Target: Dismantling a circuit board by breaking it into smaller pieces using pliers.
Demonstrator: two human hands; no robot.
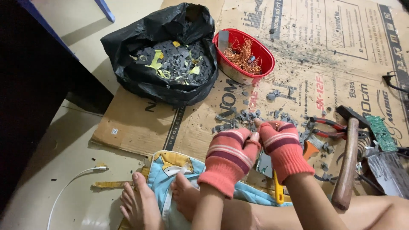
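Observation:
Both my hands wear pink-and-red striped fingerless gloves and meet at the middle of the view, above a flattened cardboard sheet (pixel 200 127). My left hand (pixel 230 159) and my right hand (pixel 282 147) pinch a small dark piece between their fingertips; what it is I cannot tell. Just beyond the fingers lies a scatter of grey broken fragments (pixel 240 117). A yellow-handled tool (pixel 278 189) lies under my right wrist.
A black bag (pixel 164 55) of grey scrap and yellow bits sits at the back. A red bowl (pixel 243 55) holds copper wire. A hammer (pixel 347 166), red pliers (pixel 328 127) and a green circuit board (pixel 380 132) lie to the right. My bare feet (pixel 140 204) rest on a blue cloth.

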